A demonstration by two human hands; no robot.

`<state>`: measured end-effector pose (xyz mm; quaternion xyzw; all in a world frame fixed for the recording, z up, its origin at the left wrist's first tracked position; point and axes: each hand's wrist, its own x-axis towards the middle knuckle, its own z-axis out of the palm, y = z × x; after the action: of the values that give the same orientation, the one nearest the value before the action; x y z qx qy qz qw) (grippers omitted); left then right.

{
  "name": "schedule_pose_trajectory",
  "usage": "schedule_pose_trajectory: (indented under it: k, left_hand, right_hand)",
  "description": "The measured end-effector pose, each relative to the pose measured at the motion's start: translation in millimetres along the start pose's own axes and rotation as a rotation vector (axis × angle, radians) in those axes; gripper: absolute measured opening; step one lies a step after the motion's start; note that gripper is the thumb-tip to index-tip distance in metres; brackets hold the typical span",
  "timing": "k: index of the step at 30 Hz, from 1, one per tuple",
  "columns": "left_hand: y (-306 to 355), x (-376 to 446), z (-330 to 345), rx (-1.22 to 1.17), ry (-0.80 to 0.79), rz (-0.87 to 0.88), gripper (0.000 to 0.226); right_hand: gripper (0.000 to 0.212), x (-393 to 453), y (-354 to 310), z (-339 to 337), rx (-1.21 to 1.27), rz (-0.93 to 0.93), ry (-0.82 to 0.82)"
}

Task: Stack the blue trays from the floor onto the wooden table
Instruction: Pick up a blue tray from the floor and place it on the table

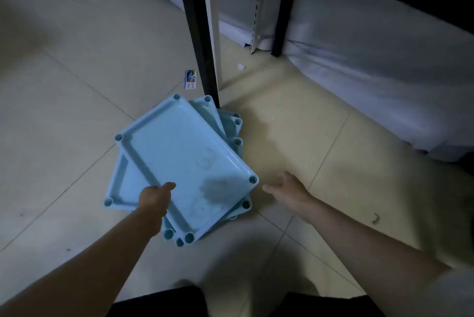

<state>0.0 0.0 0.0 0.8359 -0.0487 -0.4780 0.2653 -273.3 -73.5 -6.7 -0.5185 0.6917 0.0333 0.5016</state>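
Observation:
A loose pile of several light blue trays lies on the tiled floor, fanned out at different angles. The top tray (pixel 179 162) is rectangular with round sockets at its corners and a dark smudge near its right corner. My left hand (pixel 155 198) grips the top tray's near long edge, thumb on its inner face. A lower tray (pixel 120 188) sticks out to the left under it. My right hand (pixel 287 188) hovers with relaxed fingers just right of the pile, apart from the trays. The wooden table top is out of view.
A black metal leg (pixel 202 60) stands right behind the pile, with a white perforated upright (pixel 259 8) and another black leg (pixel 284 13) further back. A small printed card (pixel 190 79) lies on the floor. White sheeting (pixel 384 72) covers the right side.

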Motion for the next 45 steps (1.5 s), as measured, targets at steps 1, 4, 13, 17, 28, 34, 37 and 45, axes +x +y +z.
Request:
schedule_pose_trajectory:
  k: [1, 4, 13, 17, 28, 34, 37, 45]
  left_hand:
    - [0, 5, 3, -0.013, 0.017, 0.017, 0.021]
    - [-4, 37, 11, -0.010, 0.080, -0.001, 0.035]
    - [-12, 106, 22, -0.075, 0.174, -0.128, 0.070]
    - [-16, 112, 22, -0.125, 0.171, -0.121, 0.064]
    - [5, 59, -6, -0.306, 0.133, -0.203, 0.033]
    - [48, -26, -43, -0.434, 0.137, -0.229, 0.035]
    - [66, -66, -69, -0.480, 0.124, -0.219, 0.031]
    - [103, -170, -148, -0.663, 0.123, -0.255, 0.040]
  right_hand:
    - [0.074, 10, 0, 6, 0.006, 0.005, -0.006]
    - [0.082, 41, -2, 19, 0.038, 0.011, -0.031]
    - [0.041, 105, -11, 56, 0.034, -0.097, -0.120]
    - [0.027, 114, -13, 61, -0.052, -0.152, -0.069]
    - [0.013, 45, -33, -3, 0.191, -0.246, 0.013]
    - [0.019, -42, -72, -53, 0.254, -0.250, 0.048]
    - [0.019, -88, -95, -73, 0.278, -0.263, 0.059]
    - [0.025, -214, -173, -113, 0.394, -0.380, 0.127]
